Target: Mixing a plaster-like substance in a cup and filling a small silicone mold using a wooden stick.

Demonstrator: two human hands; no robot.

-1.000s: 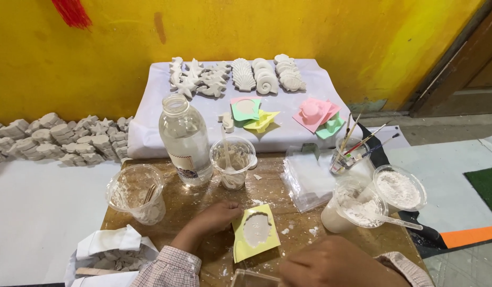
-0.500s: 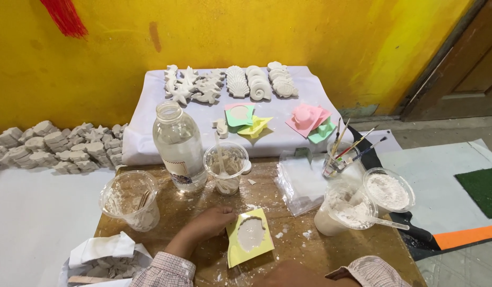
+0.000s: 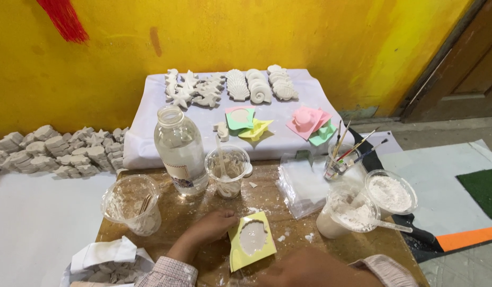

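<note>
Left hand (image 3: 211, 226) loosely curled against filled yellow mould (image 3: 251, 240); right hand (image 3: 310, 268) grip indiscernible, near labelled clear bottle (image 3: 179, 151).

On the wooden table (image 3: 193, 212), the mould (image 3: 251, 240) lies near the front edge, the left hand (image 3: 211, 226) touching its left side and the right hand (image 3: 310, 271) just in front of it, to the right. Behind them stands the stirring cup (image 3: 228, 171), with the bottle (image 3: 179, 150) at its left. Far left sits another cup (image 3: 132, 204). Right of the mould stand two powder cups (image 3: 347, 210), a cup of brushes (image 3: 342, 159) behind them. Further back, plaster casts (image 3: 230, 87) lie on the cloth-covered board (image 3: 150, 143).
</note>
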